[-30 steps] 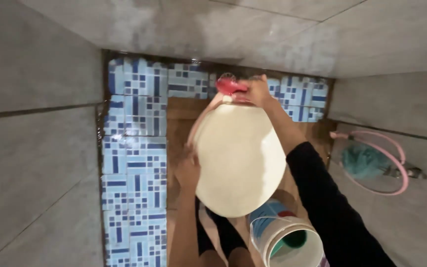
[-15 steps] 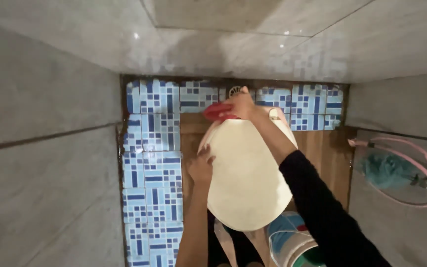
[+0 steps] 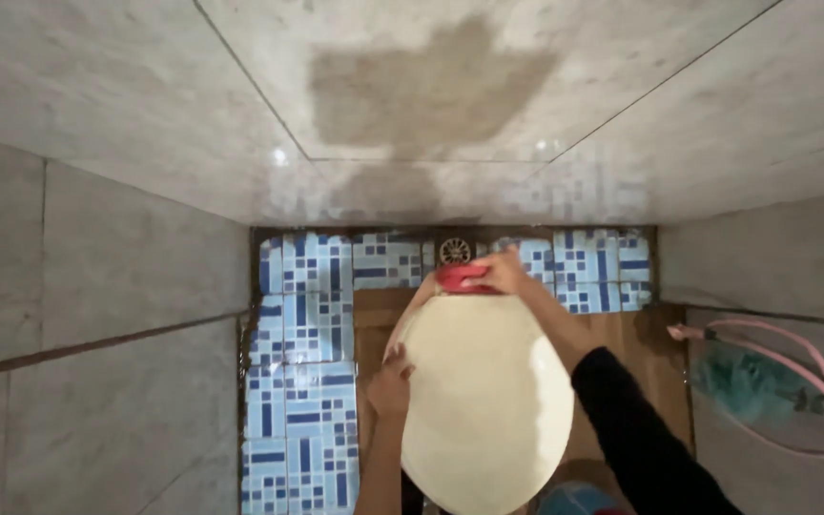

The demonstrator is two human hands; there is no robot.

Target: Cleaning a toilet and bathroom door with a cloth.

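While the person leans over it, a big cream oval lid (image 3: 484, 401) sits roughly centre-bottom of the view, tilted up off the floor, w/ a thin pinkish rim showing along its left edge. Left hand (image 3: 390, 383) is pressed against that left edge, fingers curled round it, gripping the rim; forearm bare, coming up from the bottom of the shot. Right hand (image 3: 500, 273) is at the top end of the lid, closed round a red scrubber (image 3: 460, 278) that touches the lid's top edge; right arm wears a black sleeve (image 3: 643, 439) running down to the bottom-right corner.

Under & around the lid: blue-and-white mosaic tiles (image 3: 302, 372) on the left and along the back, brown wood-look floor (image 3: 636, 339) beside the lid on the right. Round metal drain (image 3: 455, 251) sits in the back tile strip, just beyond the scrubber. Grey marble-look walls (image 3: 126, 286) close in on three sides, darker patch on the far one. On the right wall, a pink hose (image 3: 813, 367) loops round sth teal, too blurred to ID.
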